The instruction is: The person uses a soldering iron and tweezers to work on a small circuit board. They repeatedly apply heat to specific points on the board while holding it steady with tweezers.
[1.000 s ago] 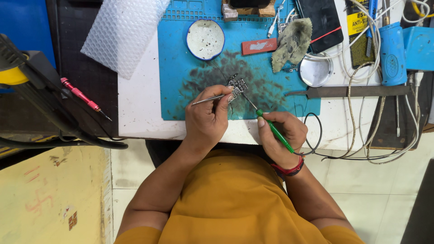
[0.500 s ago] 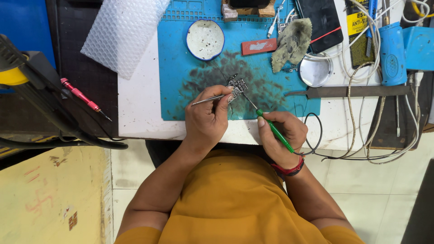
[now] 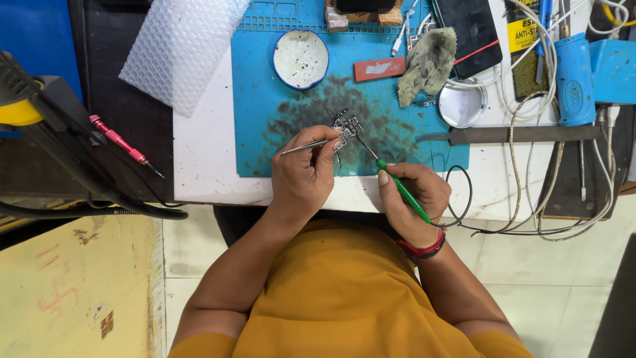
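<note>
My left hand [image 3: 303, 174] grips thin metal tweezers [image 3: 311, 144] whose tips reach a small dark metal part [image 3: 347, 124] on the stained blue work mat [image 3: 265, 99]. My right hand [image 3: 412, 195] holds a green-handled screwdriver [image 3: 399, 187], its thin shaft slanting up-left to the same small part. Both hands rest at the front edge of the white table [image 3: 205, 152], close together, above my orange shirt.
On the mat stand a round white dish [image 3: 301, 58], a red flat block [image 3: 379, 68] and a grey cloth [image 3: 427, 61]. A metal lid [image 3: 462, 106], cables [image 3: 530, 99] and a blue tool [image 3: 573, 79] lie right. Bubble wrap [image 3: 175, 46] and a red screwdriver [image 3: 122, 144] lie left.
</note>
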